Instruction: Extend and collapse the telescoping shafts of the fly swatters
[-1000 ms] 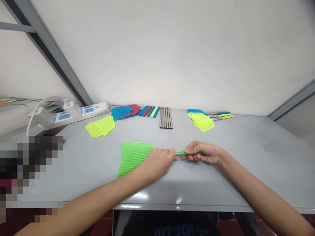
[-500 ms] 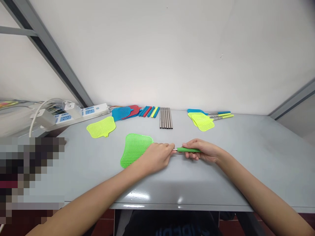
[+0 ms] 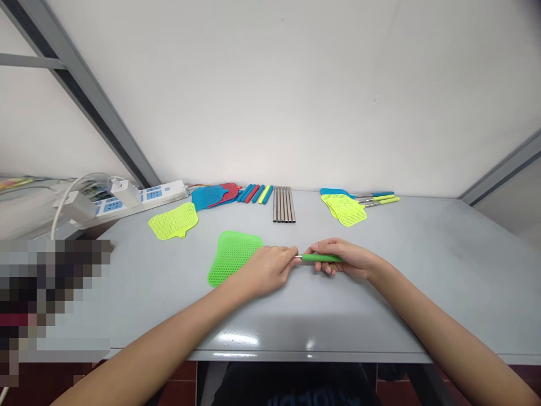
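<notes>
A green fly swatter (image 3: 235,254) lies across the middle of the table, its mesh head at the left. My left hand (image 3: 271,269) is closed around its metal rod, hiding most of the rod and the joint with the head. A short bit of bare metal shows between my two hands. On the green handle (image 3: 319,257), my right hand (image 3: 350,260) is closed, with the thumb along the top and the fingers curled underneath. The handle's right end disappears into the palm.
Along the back of the grey table (image 3: 422,270) lie a loose yellow mesh head (image 3: 174,220), blue mesh heads (image 3: 208,197), a red one (image 3: 231,192), coloured handles (image 3: 252,193), metal rods (image 3: 283,204) and whole swatters (image 3: 350,210). A power strip (image 3: 167,190) sits at the left.
Both hands keep their hold on the green swatter and have barely moved. The whole view has shifted very slightly.
</notes>
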Demonstrator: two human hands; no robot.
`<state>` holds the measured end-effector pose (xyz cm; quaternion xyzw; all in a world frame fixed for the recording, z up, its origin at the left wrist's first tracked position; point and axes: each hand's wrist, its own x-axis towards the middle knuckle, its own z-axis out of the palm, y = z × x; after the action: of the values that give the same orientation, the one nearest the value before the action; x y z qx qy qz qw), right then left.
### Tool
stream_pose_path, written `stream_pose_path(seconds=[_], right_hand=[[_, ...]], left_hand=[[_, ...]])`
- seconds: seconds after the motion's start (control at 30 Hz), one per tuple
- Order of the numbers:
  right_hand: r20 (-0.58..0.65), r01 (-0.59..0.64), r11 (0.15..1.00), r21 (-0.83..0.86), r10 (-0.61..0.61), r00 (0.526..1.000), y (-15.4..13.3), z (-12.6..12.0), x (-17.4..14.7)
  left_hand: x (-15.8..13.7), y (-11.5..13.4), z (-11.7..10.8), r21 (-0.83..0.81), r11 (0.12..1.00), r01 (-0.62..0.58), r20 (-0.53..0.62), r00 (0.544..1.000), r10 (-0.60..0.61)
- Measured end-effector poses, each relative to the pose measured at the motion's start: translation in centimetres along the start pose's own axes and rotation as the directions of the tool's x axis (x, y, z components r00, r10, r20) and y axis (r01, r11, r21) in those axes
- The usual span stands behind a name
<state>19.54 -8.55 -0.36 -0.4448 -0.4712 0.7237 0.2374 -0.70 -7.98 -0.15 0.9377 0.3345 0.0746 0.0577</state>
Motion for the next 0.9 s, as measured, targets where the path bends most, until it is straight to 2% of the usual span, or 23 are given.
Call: stream_pose_path(seconds=[0.4, 0.9], right_hand=[[0.026, 0.011, 0.999, -0.052, -0.010, 1.000, -0.46, -0.19, -0.33], [-0.013, 0.025, 0.994, -0.108, -0.026, 1.000, -0.69, -0.34, -0.50]], left_hand=[[0.14, -0.04, -0.15, -0.118, 0.993, 0.032, 0.009, 0.999, -0.031], [0.09, 0.38, -0.30, -0.202, 0.977, 0.064, 0.000, 0.998, -0.066]])
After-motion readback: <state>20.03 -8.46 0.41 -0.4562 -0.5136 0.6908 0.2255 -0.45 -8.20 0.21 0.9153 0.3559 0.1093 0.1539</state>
